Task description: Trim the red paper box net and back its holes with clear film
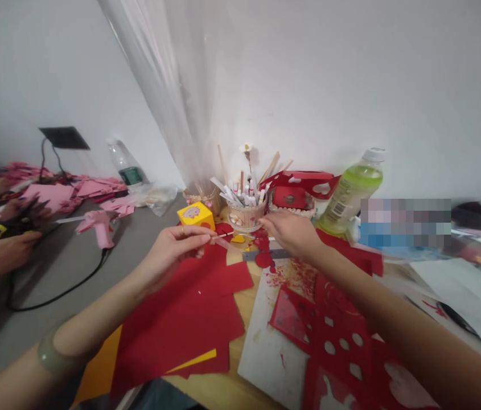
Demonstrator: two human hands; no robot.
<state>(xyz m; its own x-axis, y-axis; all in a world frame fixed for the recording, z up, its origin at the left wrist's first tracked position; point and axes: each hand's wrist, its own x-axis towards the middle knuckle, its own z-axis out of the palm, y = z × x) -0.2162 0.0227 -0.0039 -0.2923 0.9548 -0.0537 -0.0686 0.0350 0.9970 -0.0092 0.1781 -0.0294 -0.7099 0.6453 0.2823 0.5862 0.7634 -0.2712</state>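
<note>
I've got both arms stretched forward over the red paper sheets (189, 319). The left hand (174, 247) has thumb and forefinger pinching a thin stick (225, 234), which pokes sideways toward the right hand (289, 232), just in front of the pen cup (244, 216). Right hand's knuckles-up with fingers bunched by the cup's base, though I can't tell if it's gripping anything. The cup's crammed with white markers and pens, and the little basket (200, 198) behind the yellow box (195, 215) holds wooden sticks.
</note>
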